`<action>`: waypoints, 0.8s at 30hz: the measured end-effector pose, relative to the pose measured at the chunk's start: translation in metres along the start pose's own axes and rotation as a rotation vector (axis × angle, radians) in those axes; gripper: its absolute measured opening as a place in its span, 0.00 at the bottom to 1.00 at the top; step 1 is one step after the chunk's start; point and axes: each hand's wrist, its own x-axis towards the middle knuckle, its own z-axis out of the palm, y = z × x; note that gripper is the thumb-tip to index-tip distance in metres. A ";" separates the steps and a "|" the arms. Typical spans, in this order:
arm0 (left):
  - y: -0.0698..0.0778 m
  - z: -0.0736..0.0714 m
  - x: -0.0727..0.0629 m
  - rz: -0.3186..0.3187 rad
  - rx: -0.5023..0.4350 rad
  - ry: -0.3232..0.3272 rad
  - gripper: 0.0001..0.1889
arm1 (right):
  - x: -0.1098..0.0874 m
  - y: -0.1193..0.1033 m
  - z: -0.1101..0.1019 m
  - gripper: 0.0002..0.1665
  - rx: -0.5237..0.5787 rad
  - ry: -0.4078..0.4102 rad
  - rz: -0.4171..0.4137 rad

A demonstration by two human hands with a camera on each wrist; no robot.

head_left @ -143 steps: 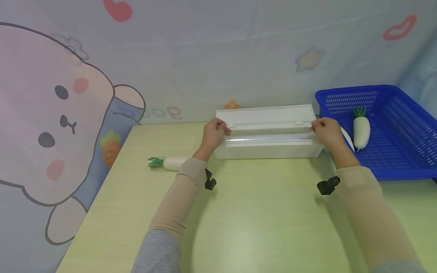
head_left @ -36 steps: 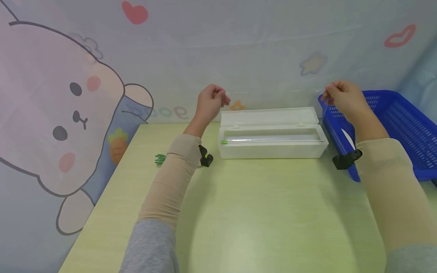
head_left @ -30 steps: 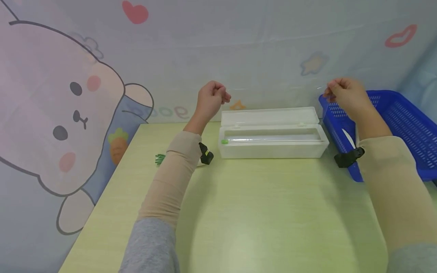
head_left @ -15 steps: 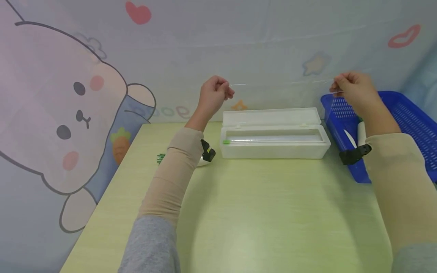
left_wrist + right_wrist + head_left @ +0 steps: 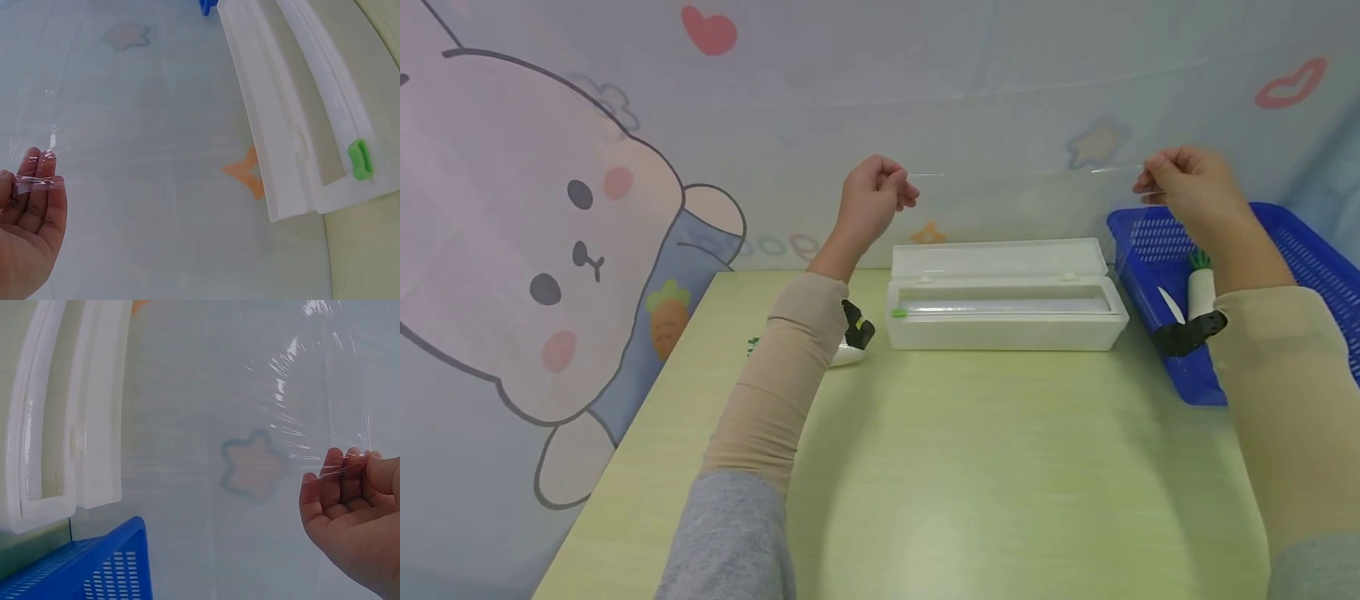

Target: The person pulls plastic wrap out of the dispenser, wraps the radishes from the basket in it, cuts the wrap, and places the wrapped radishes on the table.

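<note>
Between my raised hands stretches a sheet of clear cling film (image 5: 290, 394), pulled up from a white dispenser box (image 5: 1007, 333) on the table. My left hand (image 5: 872, 200) pinches one corner of the film, which creases across the fingers in the left wrist view. The opposite corner is pinched between thumb and fingers of my right hand (image 5: 1187, 187), with crinkles radiating from the grip. The box's lid (image 5: 1000, 258) stands open at the back. A film roll (image 5: 1007, 305) lies inside, and a green slider cutter (image 5: 360, 159) sits at the left end of its front rail.
A blue basket (image 5: 1183, 383) stands to the right, holding a white radish (image 5: 1201, 292) with green leaves and a white blade-like piece (image 5: 1171, 306). Another white radish (image 5: 848, 354) lies on the table (image 5: 1000, 483), partly behind my left forearm. A printed cloth (image 5: 985, 108) hangs behind.
Both hands have risen from the box opening, drawing the film upward, and my right hand has moved farther right. The green slider, hidden at first, now shows at the rail's left end.
</note>
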 end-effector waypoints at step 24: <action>0.023 -0.007 0.007 0.045 0.028 0.012 0.05 | 0.001 -0.022 -0.008 0.13 0.048 0.045 -0.025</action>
